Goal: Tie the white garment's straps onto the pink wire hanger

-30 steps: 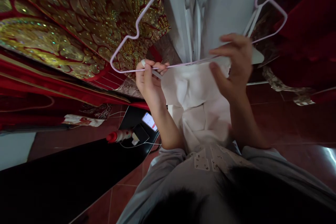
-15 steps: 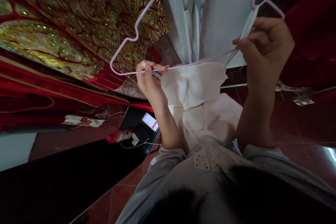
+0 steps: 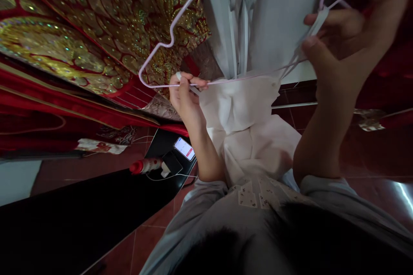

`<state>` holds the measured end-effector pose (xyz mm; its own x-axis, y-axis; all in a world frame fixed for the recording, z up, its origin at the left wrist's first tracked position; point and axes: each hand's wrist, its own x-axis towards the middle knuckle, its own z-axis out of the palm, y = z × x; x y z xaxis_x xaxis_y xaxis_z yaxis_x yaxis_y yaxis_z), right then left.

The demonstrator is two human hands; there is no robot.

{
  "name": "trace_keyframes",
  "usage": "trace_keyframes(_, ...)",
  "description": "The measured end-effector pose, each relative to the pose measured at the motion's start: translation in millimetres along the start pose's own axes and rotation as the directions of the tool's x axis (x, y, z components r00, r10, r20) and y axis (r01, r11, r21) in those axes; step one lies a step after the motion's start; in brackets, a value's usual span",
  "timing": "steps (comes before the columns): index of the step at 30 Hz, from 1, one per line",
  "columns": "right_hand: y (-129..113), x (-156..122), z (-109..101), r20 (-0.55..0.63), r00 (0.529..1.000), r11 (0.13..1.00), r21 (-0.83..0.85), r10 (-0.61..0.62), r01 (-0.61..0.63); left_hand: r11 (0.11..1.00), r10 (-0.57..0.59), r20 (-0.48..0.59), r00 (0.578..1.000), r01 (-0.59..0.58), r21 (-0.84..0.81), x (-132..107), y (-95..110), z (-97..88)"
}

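Hanger [image 3: 222, 81] bar pinched by left hand [image 3: 184, 96]; right hand [image 3: 348, 38] fingers clamp white strap [image 3: 318, 20].

Head cam, facing fwd & down, close above left hand [image 3: 184, 101]

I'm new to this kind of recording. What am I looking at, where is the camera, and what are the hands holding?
There is no machine here: a person works with bare hands, filmed by one camera worn on the head, looking down past the arms. The left hand pinches the lower bar of a pale wire hanger. The right hand grips a white strap at the hanger's far notch. A white garment hangs between the arms. Red and gold embroidered fabric lies behind. A phone rests on a dark surface.
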<state>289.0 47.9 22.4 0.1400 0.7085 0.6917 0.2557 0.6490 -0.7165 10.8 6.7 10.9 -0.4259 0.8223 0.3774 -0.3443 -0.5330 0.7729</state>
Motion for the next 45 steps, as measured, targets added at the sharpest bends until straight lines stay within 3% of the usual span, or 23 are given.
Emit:
trace_keyframes(3,-22.0,-15.6,16.7,-0.019,0.992,0.991,-0.053,-0.126,0.125,1.000,0.021,-0.001,1.000,-0.021,-0.022,0.0,1.3,0.2)
trace_keyframes(8,-31.0,-21.0,34.6,-0.319,0.947,0.999,-0.038,-0.043,0.033,0.987,0.007,-0.079,0.997,0.006,0.158,2.7,4.6,1.1)
trace_keyframes(11,-29.8,-18.6,31.9,-0.373,0.927,0.999,0.019,0.036,-0.031,0.975,0.011,-0.095,0.995,0.010,0.224,4.7,4.1,-0.3)
trace_keyframes(18,-36.3,-22.7,25.8,-0.164,0.985,0.998,-0.043,0.048,-0.056,0.987,0.092,-0.025,0.995,-0.088,0.134,4.5,-2.2,-5.8)
trace_keyframes(23,-35.3,-22.9,32.8,-0.288,0.957,0.999,0.018,0.038,-0.034,0.987,0.093,-0.025,0.995,-0.089,0.132,4.1,-2.2,-5.8)
trace_keyframes(33,-29.2,-24.7,32.2,-0.258,0.961,0.992,-0.046,0.101,-0.117,0.995,0.084,-0.014,0.996,-0.083,0.054,2.1,-3.1,-6.3)
trace_keyframes(40,-33.7,-23.6,34.8,-0.269,0.959,0.995,-0.020,0.085,-0.094,0.984,0.094,-0.022,0.995,-0.089,0.155,0.9,-2.3,-5.7)
trace_keyframes(45,-34.2,-25.2,30.5,-0.141,0.987,0.995,-0.053,0.079,-0.087,0.986,0.083,-0.029,0.996,-0.078,0.147,0.6,-3.0,-4.2)
